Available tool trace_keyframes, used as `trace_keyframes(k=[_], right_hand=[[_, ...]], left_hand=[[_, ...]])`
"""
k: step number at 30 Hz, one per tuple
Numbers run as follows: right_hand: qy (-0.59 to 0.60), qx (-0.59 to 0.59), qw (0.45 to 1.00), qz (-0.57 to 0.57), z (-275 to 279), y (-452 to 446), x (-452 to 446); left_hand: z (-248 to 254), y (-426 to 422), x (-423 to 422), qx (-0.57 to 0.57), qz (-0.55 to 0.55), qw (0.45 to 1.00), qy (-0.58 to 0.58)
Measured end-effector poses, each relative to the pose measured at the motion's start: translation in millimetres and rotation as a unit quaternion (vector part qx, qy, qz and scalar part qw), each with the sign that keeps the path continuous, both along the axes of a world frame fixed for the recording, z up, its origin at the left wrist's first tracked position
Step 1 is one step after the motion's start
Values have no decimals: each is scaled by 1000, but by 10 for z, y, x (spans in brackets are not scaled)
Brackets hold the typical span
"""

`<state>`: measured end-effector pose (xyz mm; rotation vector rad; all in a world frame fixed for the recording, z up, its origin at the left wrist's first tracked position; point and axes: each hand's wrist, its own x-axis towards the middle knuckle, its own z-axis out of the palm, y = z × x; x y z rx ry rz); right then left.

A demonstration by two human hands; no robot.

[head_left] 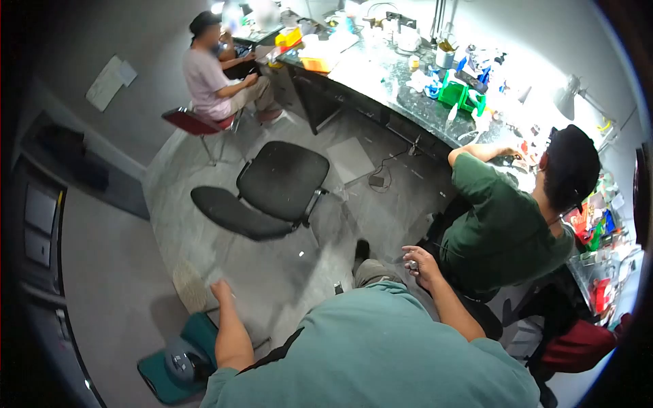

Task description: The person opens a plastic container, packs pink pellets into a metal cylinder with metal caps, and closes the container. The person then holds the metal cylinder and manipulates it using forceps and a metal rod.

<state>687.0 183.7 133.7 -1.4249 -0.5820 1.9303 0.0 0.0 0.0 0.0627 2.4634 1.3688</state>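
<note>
My left hand (221, 291) hangs out to the left over the floor, its fingers curled together. A thin pale sliver shows beside it, too small to name. Held in front of me on the right, my right hand (423, 266) has bent fingers around a small shiny bit that I cannot make out. It is close to the back of a seated person in a dark green shirt (486, 224). Neither hand touches the bench or the chairs.
A black office chair (282, 180) stands ahead on the grey floor. Beyond it runs a long dark workbench (381, 85) with green bins (454, 92) and a lamp (566, 98). Another person (211, 85) sits far left. A helmet (185, 359) rests on a teal chair (156, 374).
</note>
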Motion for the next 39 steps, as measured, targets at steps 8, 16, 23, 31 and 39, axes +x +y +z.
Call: trace_keyframes(k=[8, 16, 23, 31, 39], right_hand=[[-26, 21, 999, -22, -474, 2081, -603], [-115, 177, 977, -2, 195, 4227, -807], [-176, 230, 957, -5, 276, 4835, -937], [-292, 427, 846, 130, 106, 5997, -1336], [-258, 496, 825, 81, -108, 7601, -2306]], left_hand=[[628, 2137, -469, 17, 49, 995, -91], [805, 2472, -755, -176, 29, 976, -122], [861, 3190, -1873, -123, 87, 956, -251], [102, 3522, -1845, -136, 201, 941, -234], [688, 4501, -658, -202, 186, 959, -72]])
